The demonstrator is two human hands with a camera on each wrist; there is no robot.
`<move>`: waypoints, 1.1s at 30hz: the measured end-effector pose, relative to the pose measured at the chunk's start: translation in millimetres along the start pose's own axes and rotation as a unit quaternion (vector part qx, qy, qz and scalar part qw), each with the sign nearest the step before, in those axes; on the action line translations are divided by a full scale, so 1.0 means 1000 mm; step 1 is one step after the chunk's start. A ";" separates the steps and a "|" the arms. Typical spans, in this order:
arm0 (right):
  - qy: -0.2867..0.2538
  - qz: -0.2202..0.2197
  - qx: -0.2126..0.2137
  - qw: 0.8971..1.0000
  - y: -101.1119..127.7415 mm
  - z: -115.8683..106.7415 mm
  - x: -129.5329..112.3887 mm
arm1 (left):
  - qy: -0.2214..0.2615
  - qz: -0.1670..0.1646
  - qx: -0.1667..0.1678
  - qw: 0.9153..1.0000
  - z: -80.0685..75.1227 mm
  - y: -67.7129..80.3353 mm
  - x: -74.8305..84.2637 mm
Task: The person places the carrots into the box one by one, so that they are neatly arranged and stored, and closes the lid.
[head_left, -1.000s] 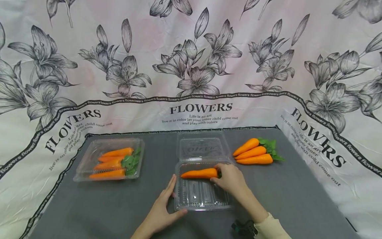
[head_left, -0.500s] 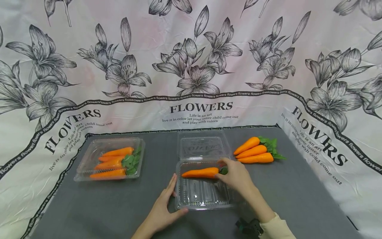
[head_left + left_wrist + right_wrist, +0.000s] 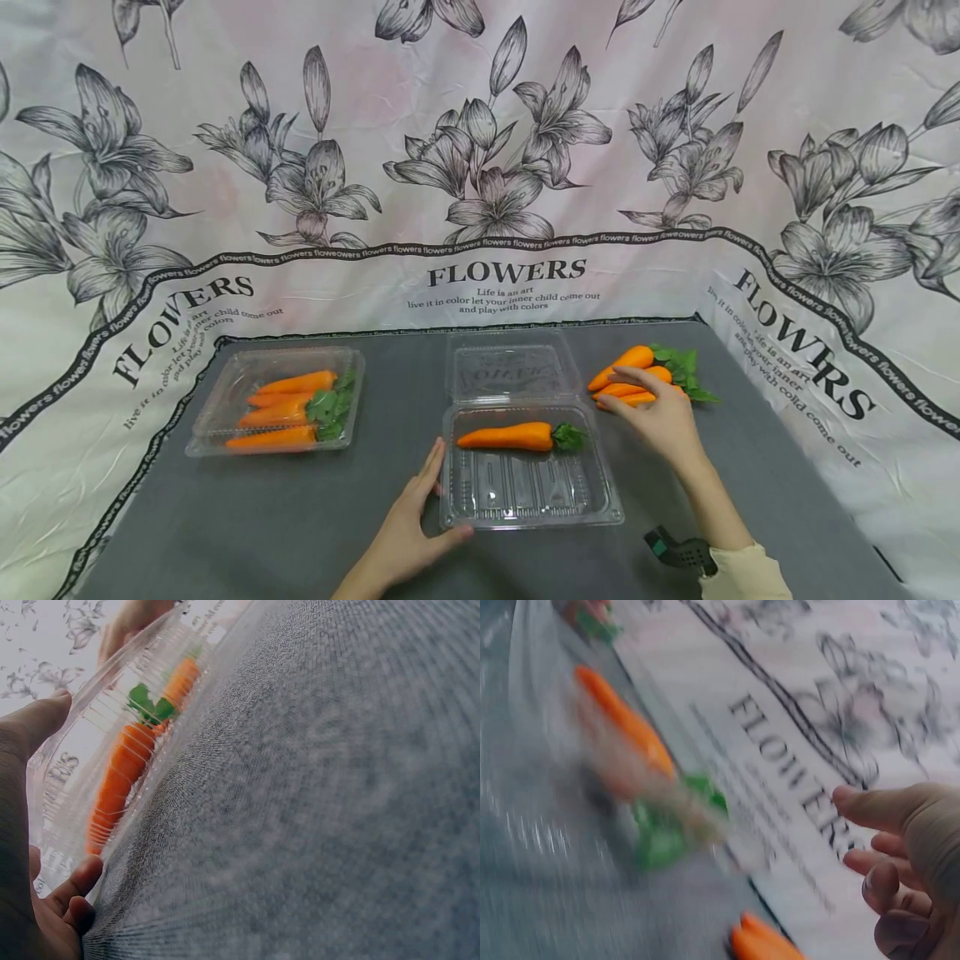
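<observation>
A clear plastic clamshell box (image 3: 611, 510) lies with its lid folded back. Inside, along the far side of its base, rests one orange carrot (image 3: 510, 436) with a green leafy top. My left hand (image 3: 405, 521) braces the box, straight fingers along its left side and thumb at the front left corner; the left wrist view shows the carrot (image 3: 120, 780) through the plastic wall. Over a group of three carrots (image 3: 637, 357) at the right is my right hand (image 3: 663, 421), thumb and fingers apart and gripping nothing. It partly covers the lower carrots.
A second clamshell box (image 3: 225, 367), closed, stands at the left with several carrots inside. A flower-print cloth (image 3: 495, 300) rises behind and beside the grey tabletop (image 3: 262, 525). A dark wrist device (image 3: 678, 550) sits by the right cuff.
My right hand has let go of the carrot in the box and moved right, over the loose carrots. The leafy top in the box is now uncovered. My left hand has stayed put.
</observation>
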State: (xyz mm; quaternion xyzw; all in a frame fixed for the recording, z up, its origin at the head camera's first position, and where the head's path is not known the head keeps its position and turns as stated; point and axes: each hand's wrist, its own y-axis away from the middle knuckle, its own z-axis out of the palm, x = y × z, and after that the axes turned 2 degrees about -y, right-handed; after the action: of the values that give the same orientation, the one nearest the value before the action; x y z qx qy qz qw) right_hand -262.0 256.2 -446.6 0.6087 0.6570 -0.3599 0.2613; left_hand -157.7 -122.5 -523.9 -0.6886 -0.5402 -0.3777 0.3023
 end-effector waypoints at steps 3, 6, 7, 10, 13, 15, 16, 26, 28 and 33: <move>-0.015 0.004 0.027 0.999 -0.001 -0.010 0.022 | -0.002 0.003 0.004 1.000 0.000 0.000 -0.001; -0.051 -0.010 0.072 0.996 -0.002 -0.018 0.046 | -0.007 0.005 0.008 1.000 0.000 0.001 -0.003; -0.065 -0.013 0.088 0.994 -0.003 -0.021 0.055 | -0.010 0.007 0.010 1.000 0.000 0.001 -0.004; -0.110 -0.005 0.121 0.987 -0.001 -0.031 0.080 | -0.010 0.008 0.009 1.000 0.000 0.001 -0.004; -0.152 0.021 0.132 0.979 0.004 -0.039 0.103 | -0.006 0.013 0.007 1.000 0.000 0.001 -0.005; -0.176 0.035 0.129 0.975 0.007 -0.044 0.114 | -0.003 0.015 0.008 1.000 0.000 0.000 -0.004; -0.183 0.039 0.125 0.974 0.008 -0.045 0.119 | -0.005 0.017 0.010 1.000 0.000 0.000 -0.004; -0.144 0.016 0.045 0.988 0.010 -0.041 0.133 | -0.013 0.011 0.002 1.000 0.002 0.002 -0.002; -0.133 0.016 0.039 0.990 0.009 -0.040 0.133 | -0.010 0.008 0.001 1.000 0.002 0.002 -0.002; -0.081 0.021 0.025 0.996 0.007 -0.038 0.133 | -0.009 0.007 0.000 1.000 0.001 0.001 -0.001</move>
State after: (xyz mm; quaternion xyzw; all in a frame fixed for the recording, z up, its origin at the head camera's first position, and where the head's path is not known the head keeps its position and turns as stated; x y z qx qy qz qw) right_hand -268.2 367.8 -528.6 0.5976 0.6113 -0.4187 0.3065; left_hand -157.0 -122.6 -525.6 -0.6954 -0.5381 -0.3700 0.2999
